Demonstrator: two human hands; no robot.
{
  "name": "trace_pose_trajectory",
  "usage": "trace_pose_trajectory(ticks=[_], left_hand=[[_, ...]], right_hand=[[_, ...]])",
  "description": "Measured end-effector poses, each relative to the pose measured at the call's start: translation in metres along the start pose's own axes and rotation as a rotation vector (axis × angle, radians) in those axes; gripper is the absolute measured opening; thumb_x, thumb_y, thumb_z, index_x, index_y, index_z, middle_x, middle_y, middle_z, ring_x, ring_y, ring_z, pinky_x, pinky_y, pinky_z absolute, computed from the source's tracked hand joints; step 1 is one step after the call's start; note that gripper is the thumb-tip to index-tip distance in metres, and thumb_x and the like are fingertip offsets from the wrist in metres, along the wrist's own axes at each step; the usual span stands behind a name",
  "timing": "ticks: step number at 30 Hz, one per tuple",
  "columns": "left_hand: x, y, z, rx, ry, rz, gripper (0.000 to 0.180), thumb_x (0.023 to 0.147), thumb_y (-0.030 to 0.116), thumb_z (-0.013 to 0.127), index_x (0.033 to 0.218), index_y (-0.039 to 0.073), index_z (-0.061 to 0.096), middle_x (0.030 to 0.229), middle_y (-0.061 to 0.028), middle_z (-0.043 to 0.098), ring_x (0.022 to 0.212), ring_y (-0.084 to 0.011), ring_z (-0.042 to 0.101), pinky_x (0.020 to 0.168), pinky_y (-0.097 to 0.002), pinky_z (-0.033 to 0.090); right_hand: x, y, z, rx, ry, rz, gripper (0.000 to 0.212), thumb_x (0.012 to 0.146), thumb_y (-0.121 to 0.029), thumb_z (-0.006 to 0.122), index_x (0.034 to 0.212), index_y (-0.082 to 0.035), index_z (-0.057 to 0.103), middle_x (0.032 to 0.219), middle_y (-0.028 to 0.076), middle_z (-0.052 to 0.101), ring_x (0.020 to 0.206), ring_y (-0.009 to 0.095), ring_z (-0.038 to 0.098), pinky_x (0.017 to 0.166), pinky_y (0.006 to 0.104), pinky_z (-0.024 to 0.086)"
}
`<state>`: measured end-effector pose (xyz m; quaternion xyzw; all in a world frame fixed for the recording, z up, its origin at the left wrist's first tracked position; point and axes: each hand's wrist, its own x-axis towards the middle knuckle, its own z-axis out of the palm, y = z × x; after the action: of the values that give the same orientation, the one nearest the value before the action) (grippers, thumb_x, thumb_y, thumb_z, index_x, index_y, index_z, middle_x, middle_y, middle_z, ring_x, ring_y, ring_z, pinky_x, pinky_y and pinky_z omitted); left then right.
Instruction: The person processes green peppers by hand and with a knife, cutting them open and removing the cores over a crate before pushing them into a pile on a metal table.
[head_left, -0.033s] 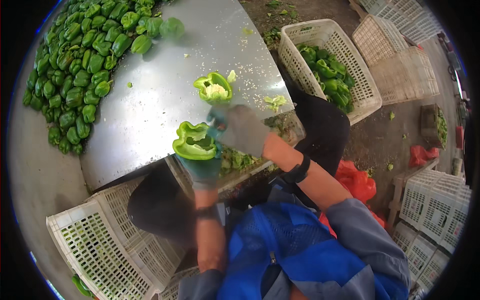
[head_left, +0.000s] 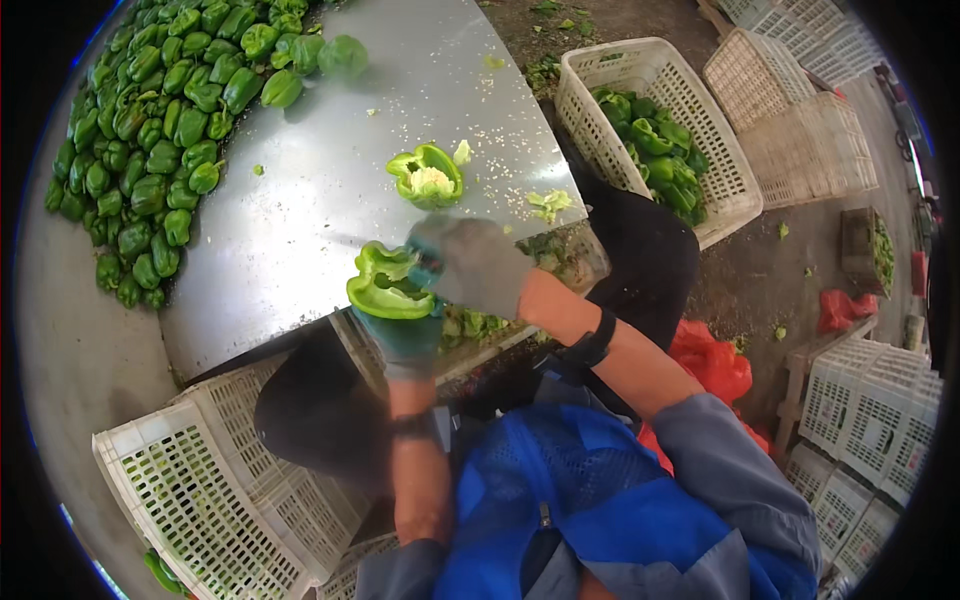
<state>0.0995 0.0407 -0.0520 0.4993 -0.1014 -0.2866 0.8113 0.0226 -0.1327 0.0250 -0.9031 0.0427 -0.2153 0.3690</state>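
My left hand [head_left: 402, 340], in a grey and teal glove, is closed round a hollowed green bell pepper half [head_left: 390, 298] at the metal table's near edge. The cut side faces up. My right hand [head_left: 470, 262], gloved the same way and blurred, is closed, with its fingertips at the right rim of this half. Whatever it grips, if anything, is hidden. Just beyond lies another bell pepper half [head_left: 427, 175] on the table [head_left: 320, 190], with its pale seed core in it.
Whole green peppers [head_left: 150, 150] are heaped at the far left. Scattered seeds and a pale green scrap [head_left: 550, 205] lie at right. A white crate [head_left: 735, 185] of peppers stands beyond my right knee. Scraps fill a container [head_left: 480, 325] below the table edge. An empty-looking crate [head_left: 200, 500] sits lower left.
My right hand has shifted slightly left and down, against the held pepper half. The left hand and the other half stay nearly where they were.
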Motion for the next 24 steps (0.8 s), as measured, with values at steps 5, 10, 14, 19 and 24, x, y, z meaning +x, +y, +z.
trace_pose_trajectory(ticks=[5, 10, 14, 19, 24], left_hand=[[-0.012, 0.001, 0.028, 0.239, -0.048, 0.193, 0.081, 0.09, 0.003, 0.085, 0.157, 0.0, 0.04, 0.144, -0.0146, 0.062, 0.132, -0.0269, 0.064, 0.113, -0.0417, 0.053], [-0.018, -0.013, 0.012, 0.912, -0.053, 0.636, 0.069, 0.096, 0.018, 0.083, 0.153, 0.002, 0.046, 0.132, -0.0124, 0.065, 0.12, -0.0263, 0.067, 0.108, -0.0436, 0.056], [-0.019, -0.003, 0.022, -0.06, -0.064, -0.154, 0.067, 0.105, 0.066, 0.058, 0.143, 0.011, 0.064, 0.128, -0.0109, 0.073, 0.112, -0.0286, 0.073, 0.091, -0.0432, 0.063], [-0.035, 0.006, 0.055, 0.698, -0.045, 0.214, 0.073, 0.107, 0.073, 0.05, 0.138, 0.008, 0.066, 0.129, -0.011, 0.073, 0.114, -0.0281, 0.073, 0.093, -0.0423, 0.063], [-0.036, 0.0, 0.051, -0.351, 0.036, -0.258, 0.066, 0.118, 0.056, 0.039, 0.154, 0.005, 0.061, 0.135, -0.0105, 0.073, 0.119, -0.0242, 0.071, 0.106, -0.0414, 0.058]], right_hand=[[-0.02, 0.005, 0.025, -0.31, 0.052, -0.142, 0.039, 0.081, -0.018, 0.078, 0.117, -0.007, 0.068, 0.11, 0.015, 0.071, 0.09, 0.032, 0.075, 0.076, 0.0456, 0.059], [-0.015, 0.007, 0.013, -0.024, 0.009, 0.101, 0.039, 0.084, -0.019, 0.08, 0.119, -0.002, 0.075, 0.095, 0.016, 0.075, 0.083, 0.03, 0.076, 0.077, 0.043, 0.059], [-0.029, 0.014, -0.002, 0.395, 0.261, 0.565, 0.038, 0.088, -0.028, 0.086, 0.11, 0.003, 0.077, 0.077, 0.01, 0.069, 0.07, 0.018, 0.066, 0.069, 0.0375, 0.055], [-0.044, -0.026, -0.041, 0.395, 0.241, 0.659, 0.039, 0.09, -0.033, 0.085, 0.102, 0.003, 0.076, 0.077, 0.012, 0.071, 0.069, 0.022, 0.065, 0.07, 0.0409, 0.055], [-0.041, -0.026, -0.025, 0.445, -0.227, 0.472, 0.043, 0.087, -0.04, 0.083, 0.098, 0.001, 0.074, 0.083, 0.023, 0.071, 0.075, 0.033, 0.071, 0.077, 0.0457, 0.058]])
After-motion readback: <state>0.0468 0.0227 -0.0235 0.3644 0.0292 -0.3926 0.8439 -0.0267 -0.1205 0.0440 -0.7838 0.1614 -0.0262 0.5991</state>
